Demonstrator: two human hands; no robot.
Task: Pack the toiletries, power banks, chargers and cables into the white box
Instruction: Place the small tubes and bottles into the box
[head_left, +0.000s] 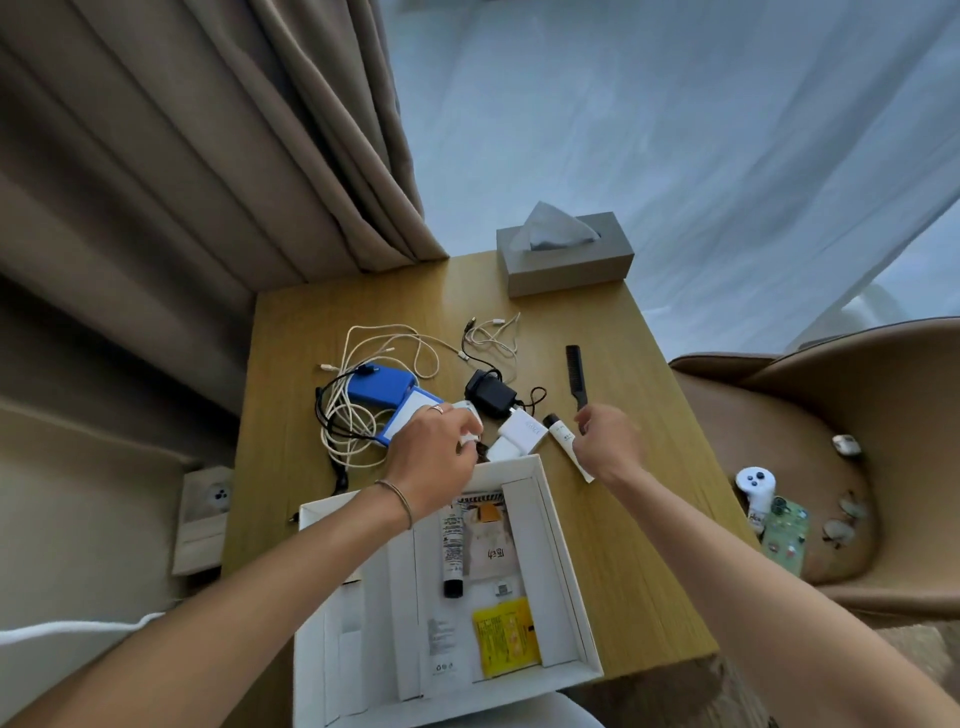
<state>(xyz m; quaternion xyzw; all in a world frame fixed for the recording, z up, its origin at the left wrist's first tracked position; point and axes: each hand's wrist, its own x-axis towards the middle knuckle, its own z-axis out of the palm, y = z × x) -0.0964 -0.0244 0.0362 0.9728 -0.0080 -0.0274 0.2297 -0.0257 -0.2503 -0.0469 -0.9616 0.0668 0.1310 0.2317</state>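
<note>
we're mid-packing: our left hand (434, 447) is curled round a small white charger (470, 415) just beyond the white box (566, 577) at the table's (623, 519) near edge; next, lift it in. our right hand (608, 441) pinches the black comb's (576, 376) handle. cables (363, 364) lie toward the left edge, curtains behind.

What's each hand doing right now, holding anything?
Left hand: fingers curled round a small white object, likely a charger.
Right hand: fingers at the black comb handle; a closed grip cannot be told.
</note>
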